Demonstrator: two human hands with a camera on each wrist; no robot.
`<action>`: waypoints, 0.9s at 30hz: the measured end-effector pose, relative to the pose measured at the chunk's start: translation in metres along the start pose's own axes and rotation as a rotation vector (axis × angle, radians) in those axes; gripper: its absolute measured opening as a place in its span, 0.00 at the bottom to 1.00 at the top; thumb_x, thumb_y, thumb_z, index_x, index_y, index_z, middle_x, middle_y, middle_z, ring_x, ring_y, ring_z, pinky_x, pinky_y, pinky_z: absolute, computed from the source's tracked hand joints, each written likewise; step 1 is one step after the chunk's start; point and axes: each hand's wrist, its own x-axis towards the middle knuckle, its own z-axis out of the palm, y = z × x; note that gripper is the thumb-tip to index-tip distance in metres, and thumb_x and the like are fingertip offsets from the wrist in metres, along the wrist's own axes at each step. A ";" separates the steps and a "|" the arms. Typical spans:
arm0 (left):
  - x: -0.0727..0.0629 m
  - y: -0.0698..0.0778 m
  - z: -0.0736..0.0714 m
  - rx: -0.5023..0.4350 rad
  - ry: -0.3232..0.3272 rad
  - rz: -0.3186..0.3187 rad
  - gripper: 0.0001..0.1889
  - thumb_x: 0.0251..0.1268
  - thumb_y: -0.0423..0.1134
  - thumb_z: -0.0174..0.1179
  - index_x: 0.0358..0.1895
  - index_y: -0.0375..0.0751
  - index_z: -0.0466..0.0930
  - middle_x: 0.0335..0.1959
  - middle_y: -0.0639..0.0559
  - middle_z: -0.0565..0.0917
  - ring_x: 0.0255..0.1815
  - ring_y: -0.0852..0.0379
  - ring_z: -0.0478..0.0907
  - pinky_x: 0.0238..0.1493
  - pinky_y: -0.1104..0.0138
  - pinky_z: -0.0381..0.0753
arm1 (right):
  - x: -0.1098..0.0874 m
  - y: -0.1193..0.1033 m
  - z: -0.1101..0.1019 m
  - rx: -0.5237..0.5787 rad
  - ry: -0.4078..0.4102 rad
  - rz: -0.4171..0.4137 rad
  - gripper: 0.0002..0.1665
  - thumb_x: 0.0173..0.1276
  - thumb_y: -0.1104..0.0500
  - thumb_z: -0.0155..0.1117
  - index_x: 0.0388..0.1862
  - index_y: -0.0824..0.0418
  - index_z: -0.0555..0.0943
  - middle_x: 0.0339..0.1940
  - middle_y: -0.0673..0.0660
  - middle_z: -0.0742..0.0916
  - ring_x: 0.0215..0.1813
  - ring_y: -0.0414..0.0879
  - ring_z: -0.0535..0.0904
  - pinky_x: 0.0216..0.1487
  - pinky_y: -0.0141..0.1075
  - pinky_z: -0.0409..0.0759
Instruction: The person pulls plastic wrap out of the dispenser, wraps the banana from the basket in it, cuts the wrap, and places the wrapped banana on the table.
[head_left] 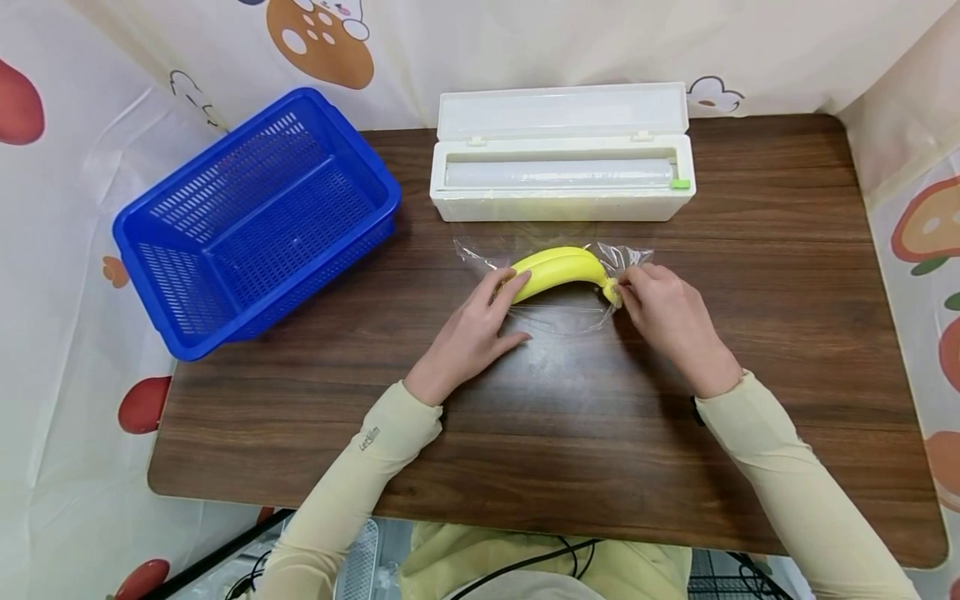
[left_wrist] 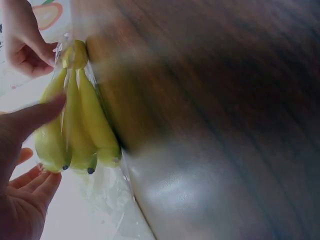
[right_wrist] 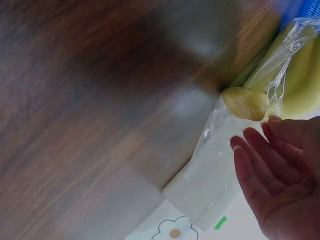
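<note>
Bananas [head_left: 558,268] lie on surface [head_left: 540,433] before white dispenser [head_left: 555,206], clear film [head_left: 628,257] around them; left grip [head_left: 474,325], loosely spread, touches their left end; right grip [head_left: 670,317] pinches film near stem; wrapping seems partly done, loose edges left to tuck

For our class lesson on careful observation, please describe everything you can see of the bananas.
The bananas form a curved yellow bunch; the left wrist view shows three, joined at a thick stem, with dark tips. Their skin looks smooth; whether they are real is unclear. They lie at the table, in front of the white box, stem towards the right hand, which pinches the clear wrap around them. The left hand touches their other end.
</note>
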 end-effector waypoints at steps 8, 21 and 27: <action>0.005 -0.001 -0.002 0.022 0.086 -0.001 0.19 0.72 0.32 0.68 0.62 0.26 0.81 0.57 0.35 0.82 0.59 0.43 0.84 0.62 0.60 0.84 | -0.002 0.003 -0.002 0.148 -0.146 -0.019 0.17 0.68 0.67 0.74 0.53 0.73 0.83 0.49 0.70 0.89 0.51 0.64 0.88 0.52 0.58 0.85; 0.013 -0.011 -0.006 -0.202 0.134 -0.037 0.10 0.71 0.31 0.68 0.49 0.27 0.89 0.48 0.39 0.89 0.52 0.45 0.88 0.56 0.64 0.86 | -0.004 0.007 0.007 0.090 -0.085 -0.147 0.23 0.59 0.72 0.80 0.50 0.72 0.79 0.45 0.67 0.86 0.42 0.62 0.86 0.41 0.56 0.86; 0.015 -0.011 -0.004 -0.202 0.164 -0.020 0.10 0.71 0.30 0.68 0.50 0.28 0.90 0.47 0.39 0.89 0.51 0.45 0.88 0.56 0.64 0.86 | -0.002 0.008 0.010 0.086 -0.040 -0.137 0.15 0.63 0.75 0.73 0.48 0.73 0.81 0.41 0.68 0.87 0.39 0.62 0.86 0.38 0.55 0.85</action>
